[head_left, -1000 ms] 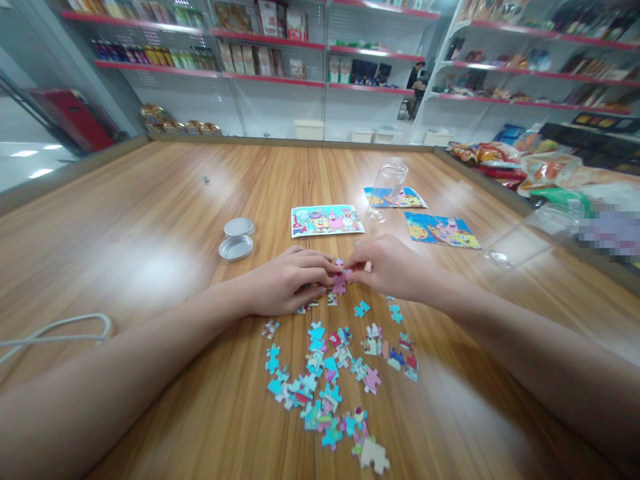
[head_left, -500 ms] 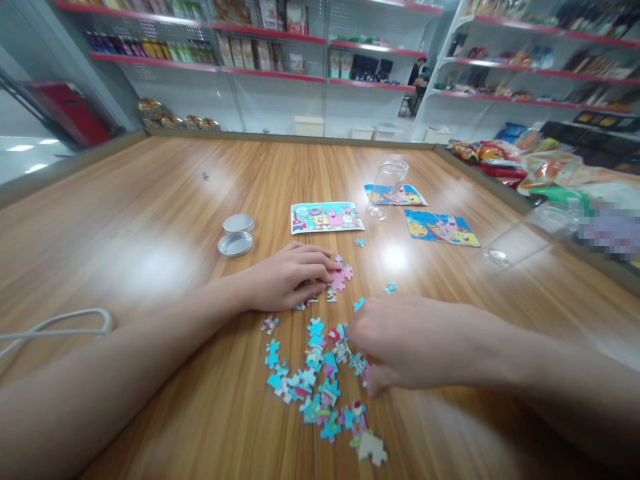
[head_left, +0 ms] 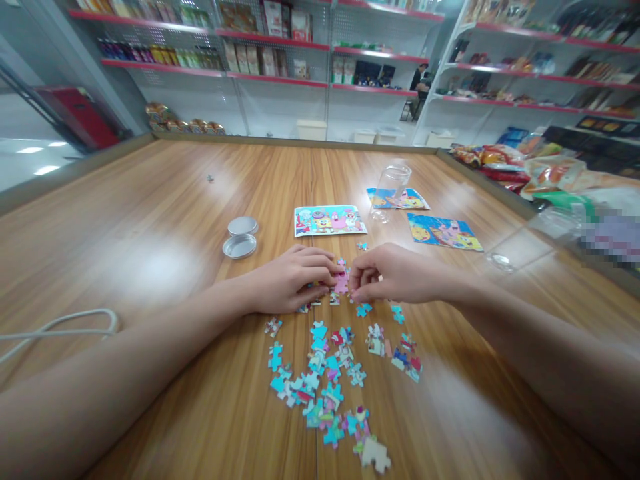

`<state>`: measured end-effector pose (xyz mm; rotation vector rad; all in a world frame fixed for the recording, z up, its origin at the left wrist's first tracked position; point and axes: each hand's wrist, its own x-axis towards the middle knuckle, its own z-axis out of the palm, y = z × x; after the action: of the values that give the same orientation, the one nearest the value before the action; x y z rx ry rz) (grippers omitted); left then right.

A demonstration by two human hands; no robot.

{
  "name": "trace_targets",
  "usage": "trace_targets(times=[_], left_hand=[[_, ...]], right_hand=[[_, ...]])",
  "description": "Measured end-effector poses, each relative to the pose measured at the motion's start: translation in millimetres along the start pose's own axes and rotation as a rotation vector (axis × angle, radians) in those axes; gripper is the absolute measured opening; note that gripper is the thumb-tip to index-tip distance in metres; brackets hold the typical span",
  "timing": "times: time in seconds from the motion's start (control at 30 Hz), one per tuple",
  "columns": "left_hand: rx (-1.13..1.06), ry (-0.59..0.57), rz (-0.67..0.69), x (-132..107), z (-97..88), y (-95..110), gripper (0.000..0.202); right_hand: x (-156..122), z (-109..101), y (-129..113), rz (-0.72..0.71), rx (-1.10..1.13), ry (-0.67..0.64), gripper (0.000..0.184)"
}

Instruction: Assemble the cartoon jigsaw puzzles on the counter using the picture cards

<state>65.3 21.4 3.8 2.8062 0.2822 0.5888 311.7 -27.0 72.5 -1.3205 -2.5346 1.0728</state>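
Note:
My left hand point(head_left: 295, 277) lies palm down on the table, fingers stretched over a partly joined jigsaw patch. Some of that patch's pink pieces point(head_left: 341, 281) show past its fingertips; the rest is covered. Just right of them, my right hand point(head_left: 383, 273) has thumb and fingertips pinched together on a puzzle piece, mostly hidden by the fingers. Nearer to me spreads a heap of loose blue and multicoloured puzzle pieces point(head_left: 320, 363). A small joined cluster point(head_left: 407, 360) lies right of the heap. Behind my hands is a printed picture card point(head_left: 330, 221) with cartoon figures.
Two round metal lids point(head_left: 240, 246) lie at left, near a white cable point(head_left: 60, 333). Two blue picture sheets point(head_left: 445, 232) and clear plastic jars point(head_left: 530, 240) are at right. Snack bags point(head_left: 545, 173) sit beyond the table's right edge. Stocked shelves point(head_left: 280, 77) stand behind.
My right hand has moved from the loose pieces up and away from me to the pink patch, uncovering pieces at right. My left hand has stayed on the patch.

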Motion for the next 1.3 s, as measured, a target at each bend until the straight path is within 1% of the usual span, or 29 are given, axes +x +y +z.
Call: trace_targets(times=[0.1,0.2,0.27,0.43,0.53,0.6,0.73,0.8,1.07,1.13,1.23,1.3], left_hand=[[0.006,-0.003,-0.001,0.1,-0.5,0.4,0.018],[0.005,0.003,0.006,-0.1,-0.5,0.1,0.020],[0.008,0.000,0.008,-0.3,-0.3,-0.3,0.021],[0.024,-0.011,0.012,-0.1,0.1,0.0,0.022],[0.024,-0.014,0.006,0.2,0.0,0.5,0.022],[0.026,-0.013,0.003,0.2,0.2,0.4,0.022],[0.017,-0.005,0.002,0.1,0.9,-0.6,0.022],[0.015,-0.005,0.004,0.0,1.1,-1.0,0.022],[0.009,0.012,0.007,0.9,0.4,0.7,0.021],[0.009,0.015,0.008,1.1,0.0,1.0,0.020],[0.015,0.003,0.010,1.5,-0.5,1.2,0.020],[0.023,-0.003,0.010,1.7,-0.6,1.1,0.021]], right_hand=[[8.5,6.2,14.1,0.005,-0.041,0.088,0.015],[9.7,9.2,18.3,-0.012,-0.077,0.150,0.021],[8.0,7.9,18.4,-0.030,-0.102,0.168,0.024],[5.5,5.9,18.7,-0.043,-0.191,0.164,0.018],[6.6,8.6,19.1,-0.048,-0.212,0.173,0.019],[7.2,9.9,18.9,-0.070,-0.196,0.166,0.019],[7.2,8.8,17.7,-0.153,-0.131,0.110,0.019],[7.0,8.0,17.2,-0.174,-0.141,0.118,0.019],[6.6,8.4,17.0,-0.123,-0.226,0.178,0.015],[6.4,7.4,17.6,-0.112,-0.208,0.174,0.014],[6.9,6.1,19.5,-0.072,-0.168,0.183,0.007],[7.9,6.1,21.3,-0.034,-0.092,0.208,0.008]])
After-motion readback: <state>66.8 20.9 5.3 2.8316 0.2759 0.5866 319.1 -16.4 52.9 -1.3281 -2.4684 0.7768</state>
